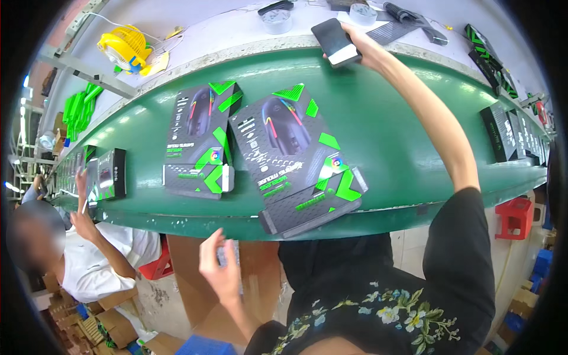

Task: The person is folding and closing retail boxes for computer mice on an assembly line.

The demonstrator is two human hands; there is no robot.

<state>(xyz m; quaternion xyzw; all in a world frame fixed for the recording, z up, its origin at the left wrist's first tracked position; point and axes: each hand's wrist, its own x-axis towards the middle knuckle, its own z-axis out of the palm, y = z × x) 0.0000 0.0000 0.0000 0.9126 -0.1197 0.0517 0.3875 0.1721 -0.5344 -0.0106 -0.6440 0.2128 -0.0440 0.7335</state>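
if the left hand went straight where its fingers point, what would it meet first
Probably the green table at its near edge; depth is unclear, and if the left hand sits higher, the box straight ahead may come first.

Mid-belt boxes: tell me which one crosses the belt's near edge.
The right box; its near end juts over that edge, while the left box lies wholly on the belt.

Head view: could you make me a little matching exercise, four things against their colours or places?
1. Fan
2. Dark flat device
3. Long worktop
4. Co-worker's shirt

A. Green
B. White
C. In the person's right hand
D. Yellow

Pairs: 1-D, 2-C, 3-A, 4-B
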